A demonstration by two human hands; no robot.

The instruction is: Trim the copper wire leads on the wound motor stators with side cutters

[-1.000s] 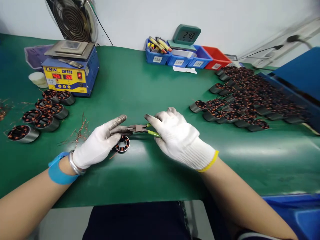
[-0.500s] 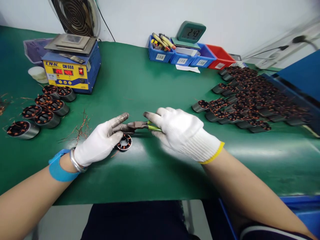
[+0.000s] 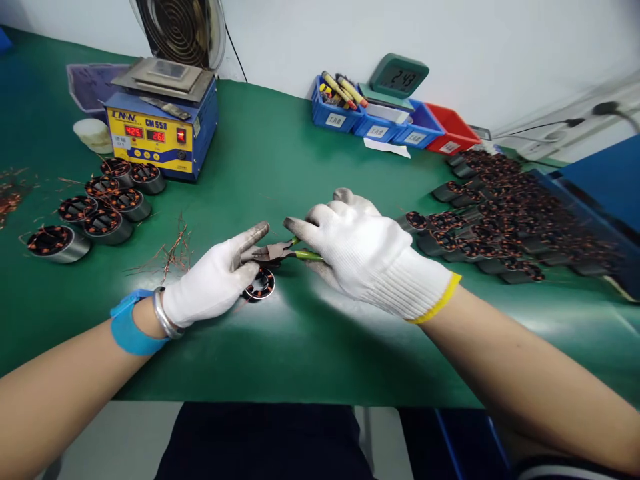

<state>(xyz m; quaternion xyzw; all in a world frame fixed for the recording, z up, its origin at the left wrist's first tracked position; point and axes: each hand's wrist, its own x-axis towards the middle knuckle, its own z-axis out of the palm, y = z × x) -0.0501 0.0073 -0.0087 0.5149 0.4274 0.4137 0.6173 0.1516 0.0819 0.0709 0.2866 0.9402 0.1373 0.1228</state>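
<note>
Left hand [image 3: 213, 280]: flattened and narrow, fingers extended, thumb against the wound stator [image 3: 271, 285], which rests on the green bench mat [image 3: 300, 360]. Whether wire is pinched there cannot be told (the fingers cover the contact). Right hand [image 3: 360, 250]: palm down, holding the pliers [image 3: 276, 251] by green handles. Taking the stator as the dial's centre, the left hand lies at nine o'clock, the pliers' head just beyond at one, and the right hand toward half past two.

The left hand presumably braces the stator; the pliers appear held low to bring their nose close to it. Seven finished-looking stators [image 3: 107, 225] stand at ten o'clock, apart from the crowded stators [image 3: 510, 220] toward half past two, probably to separate two lots.

Materials: smooth steel rings, copper windings, dull grey plier head, knitted white gloves with soiled fingertips. Hair-thin, tangled copper strands [image 3: 175, 253] lie near ten o'clock.
</note>
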